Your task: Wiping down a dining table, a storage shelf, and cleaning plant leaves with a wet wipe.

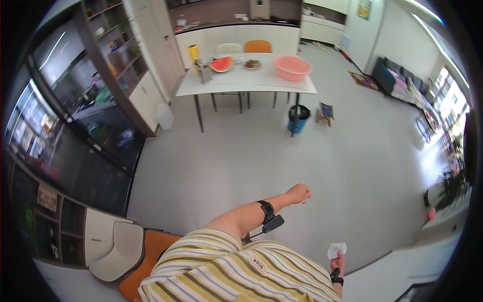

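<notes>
My left hand (300,193) is held out over the grey floor, its fingers curled in and nothing seen in it. A black strap with a small device sits on that forearm. At the lower right, my right hand (339,259) grips a crumpled white tissue (336,249) that sticks up above the fingers. A black band is round the right wrist. Farther off stands a white table (226,86) bearing a cut piece of watermelon (222,64), a plate of food (252,64), a pink plastic basin (293,68) and a yellow canister (193,56).
A blue trash bin (298,124) stands by the table's right front leg, with a small folding stool (325,113) beside it. Chairs (258,46) are behind the table. At lower left are a beige chair (119,251) and an orange chair (156,245). A white counter (407,264) lies at lower right.
</notes>
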Demonstrator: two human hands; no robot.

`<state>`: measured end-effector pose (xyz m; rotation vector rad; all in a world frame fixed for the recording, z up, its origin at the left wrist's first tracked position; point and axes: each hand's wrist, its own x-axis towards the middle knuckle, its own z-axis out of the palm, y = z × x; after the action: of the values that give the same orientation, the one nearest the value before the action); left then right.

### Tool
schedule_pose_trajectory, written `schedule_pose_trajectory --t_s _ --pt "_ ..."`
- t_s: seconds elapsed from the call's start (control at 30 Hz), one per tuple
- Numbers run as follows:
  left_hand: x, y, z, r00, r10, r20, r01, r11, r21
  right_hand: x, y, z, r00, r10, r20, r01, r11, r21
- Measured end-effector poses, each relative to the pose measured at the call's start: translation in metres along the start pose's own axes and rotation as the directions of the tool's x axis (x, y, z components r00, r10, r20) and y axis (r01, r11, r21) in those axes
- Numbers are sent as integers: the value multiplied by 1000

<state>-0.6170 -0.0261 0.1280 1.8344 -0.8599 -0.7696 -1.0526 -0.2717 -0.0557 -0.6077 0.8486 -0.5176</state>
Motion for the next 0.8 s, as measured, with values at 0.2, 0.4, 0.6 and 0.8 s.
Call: schedule_pose_trajectory --t_s 0.2,0.4,0.6,0.8 --pt "-61 -21 -153 899 -375 -225 284 893 -350 68 23 234 897 311 315 -256 945 -203" --pt "-118 -54 -243 767 -520 -375 246 779 -577 91 79 439 782 465 416 -316 870 -379" --pt "-156 -101 -307 686 -597 -415 278 743 -609 130 142 550 661 634 400 -388 746 -542" --pt "-162 -144 -384 549 -675 -493 252 696 -672 194 209 657 599 700 390 -373 675 -637"
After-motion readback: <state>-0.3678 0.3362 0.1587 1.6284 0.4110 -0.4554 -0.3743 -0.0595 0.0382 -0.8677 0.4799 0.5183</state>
